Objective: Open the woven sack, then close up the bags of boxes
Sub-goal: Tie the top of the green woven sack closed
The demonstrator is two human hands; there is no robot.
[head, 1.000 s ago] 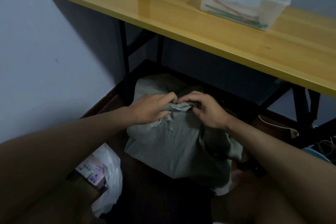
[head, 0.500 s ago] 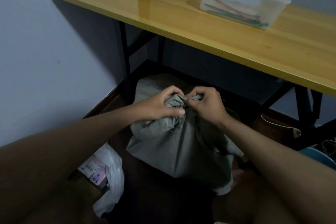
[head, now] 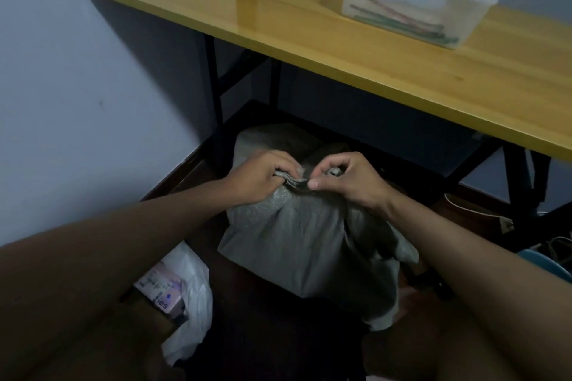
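Your left hand point(head: 258, 178) and right hand point(head: 349, 181) pinch the coarse grey woven sack's point(head: 309, 241) bunched neck, under the table's point(head: 309, 40) front edge.

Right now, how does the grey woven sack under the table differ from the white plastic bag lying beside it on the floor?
The grey woven sack is bunched shut at its neck, where the left hand and right hand pinch it; the white plastic bag lies untouched and gapes open. The sack hides its contents; the bag shows a pink box. The sack looks bulkier and stands up; the bag slumps. Both sit on the dark floor.
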